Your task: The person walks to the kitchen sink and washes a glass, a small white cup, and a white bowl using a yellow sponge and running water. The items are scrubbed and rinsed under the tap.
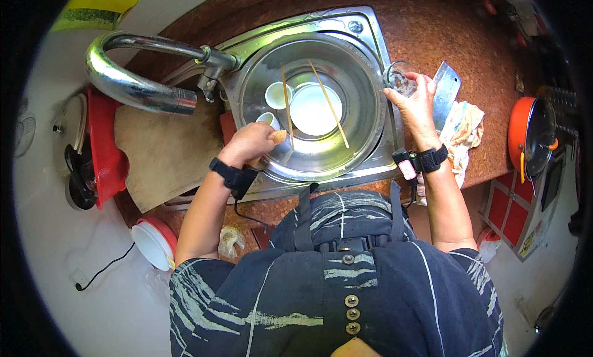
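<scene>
My left hand (250,143) is closed around a tan scrubbing pad (278,137), perhaps a sponge or loofah piece, over the left rim of a large steel basin (356,120). Close to its fingers is a small white cup (268,119), partly hidden. Another white cup (276,96) and a white bowl (317,111) sit in the basin. Two wooden chopsticks, a left one (286,104) and a right one (330,100), lie across it. With my right hand (413,102) I grip a clear drinking glass (399,76) on the counter at the sink's right edge.
A cleaver (445,88) and a crumpled cloth (463,120) lie right of my right hand. The chrome faucet (143,100) arches over a wooden board (169,148) on the left. A red basin (105,148) stands further left; an orange pan (518,130) is far right.
</scene>
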{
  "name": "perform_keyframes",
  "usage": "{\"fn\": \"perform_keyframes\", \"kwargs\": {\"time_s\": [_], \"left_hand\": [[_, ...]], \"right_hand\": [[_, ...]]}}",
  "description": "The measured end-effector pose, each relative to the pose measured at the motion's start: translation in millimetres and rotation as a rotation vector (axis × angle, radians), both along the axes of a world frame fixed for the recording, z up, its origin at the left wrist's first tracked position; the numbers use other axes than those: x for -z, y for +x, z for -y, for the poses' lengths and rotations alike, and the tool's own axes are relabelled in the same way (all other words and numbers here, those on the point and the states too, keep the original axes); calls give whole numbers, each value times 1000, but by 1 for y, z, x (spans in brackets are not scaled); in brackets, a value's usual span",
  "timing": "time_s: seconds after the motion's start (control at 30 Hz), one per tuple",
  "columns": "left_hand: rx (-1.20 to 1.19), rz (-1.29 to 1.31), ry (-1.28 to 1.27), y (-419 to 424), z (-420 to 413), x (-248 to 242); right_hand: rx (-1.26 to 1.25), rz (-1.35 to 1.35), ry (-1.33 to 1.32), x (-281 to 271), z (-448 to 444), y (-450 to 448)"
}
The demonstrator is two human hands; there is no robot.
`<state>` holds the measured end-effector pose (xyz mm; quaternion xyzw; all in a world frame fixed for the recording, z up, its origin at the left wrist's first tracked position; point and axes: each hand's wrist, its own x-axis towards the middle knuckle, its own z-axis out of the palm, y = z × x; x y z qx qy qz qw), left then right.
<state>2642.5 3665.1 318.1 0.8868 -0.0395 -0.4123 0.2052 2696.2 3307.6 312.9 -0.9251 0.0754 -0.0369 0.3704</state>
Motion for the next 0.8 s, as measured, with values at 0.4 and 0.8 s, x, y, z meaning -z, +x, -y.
{"fn": "perform_keyframes", "kwargs": {"time_s": [0.4,0.8], "left_hand": [[-707,-182,-1152,-32,40,-119],[-609,502,-1177,-47,80,-169]], "right_hand": [[-167,-238,665,-83,-67,-57],[-205,-824,1624,-126,-86,-71]]}}
